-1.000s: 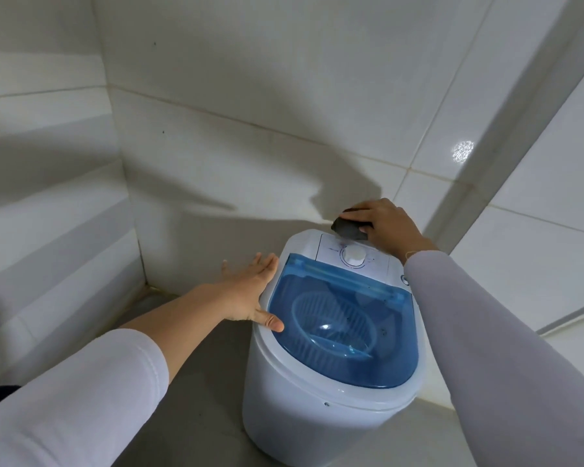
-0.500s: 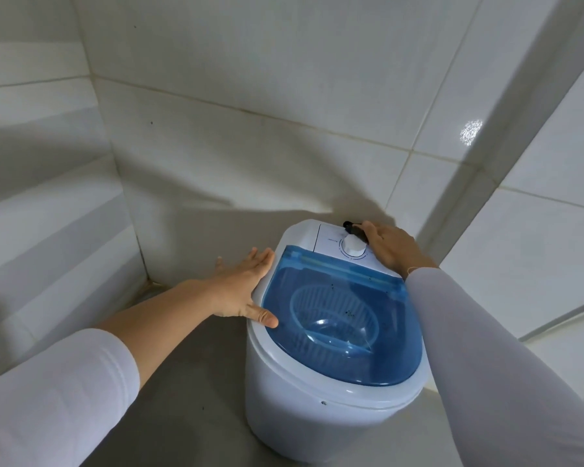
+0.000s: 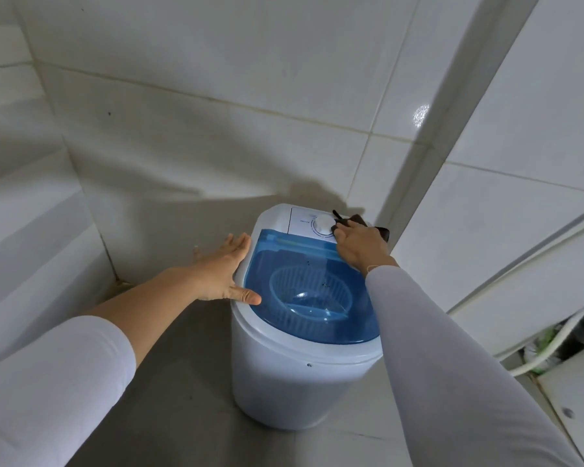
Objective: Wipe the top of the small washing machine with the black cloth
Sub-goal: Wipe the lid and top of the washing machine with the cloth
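Black cloth clamped under right hand at machine's one o'clock; unwiped blue lid lies toward seven. Left hand splayed flat on the washing machine rim at nine.

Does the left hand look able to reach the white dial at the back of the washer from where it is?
Probably yes. The left hand lies open on the washer's left rim, and nothing stands between it and the dial. The right hand with the black cloth crowds the dial's right side only.

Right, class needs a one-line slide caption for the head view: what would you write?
Right hand presses black cloth beside the dial while left hand steadies the small washing machine.
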The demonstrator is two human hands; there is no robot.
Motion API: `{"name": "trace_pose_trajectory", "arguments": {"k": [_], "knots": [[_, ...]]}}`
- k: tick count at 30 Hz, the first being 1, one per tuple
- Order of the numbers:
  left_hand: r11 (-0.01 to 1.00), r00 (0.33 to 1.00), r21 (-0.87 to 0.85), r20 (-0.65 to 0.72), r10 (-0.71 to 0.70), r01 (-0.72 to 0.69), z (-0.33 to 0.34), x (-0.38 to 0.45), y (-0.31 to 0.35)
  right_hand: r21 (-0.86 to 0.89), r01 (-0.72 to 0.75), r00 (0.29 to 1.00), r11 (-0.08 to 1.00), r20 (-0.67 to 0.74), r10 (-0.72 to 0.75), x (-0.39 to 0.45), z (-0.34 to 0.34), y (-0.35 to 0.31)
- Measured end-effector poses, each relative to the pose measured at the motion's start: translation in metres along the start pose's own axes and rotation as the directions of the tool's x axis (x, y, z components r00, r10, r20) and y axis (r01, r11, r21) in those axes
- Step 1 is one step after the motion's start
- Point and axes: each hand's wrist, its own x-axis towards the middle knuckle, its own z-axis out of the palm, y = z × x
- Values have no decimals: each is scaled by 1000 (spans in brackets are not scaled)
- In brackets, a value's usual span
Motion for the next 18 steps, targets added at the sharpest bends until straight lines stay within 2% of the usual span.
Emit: {"name": "trace_pose_trajectory", "arguments": {"k": [3,7,10,14,16,18], "knots": [[1000,1000,4,-15,8,-8,1,0,-1,4,44,999,999,16,-44,-9,-5,-2],[1000,1000,-9,-26,13,-13,3,2,-4,-78,99,994,992,56,-95,-20,-7,4],[999,999,-28,-35,17,-18,5,2,-5,-30,139,990,990,37,-138,-27,-11,7],[998,999,-51,-44,18,-20,5,0,-5,24,138,982,990,123,-140,-27,-36,6],[999,999,-48,-45,20,-22,5,-2,-5,167,105,992,980,46,-114,-22,-55,4],[998,999,-58,-35,19,-21,7,-2,-6,249,117,991,961,-90,-97,-14,-68,-2]]}}
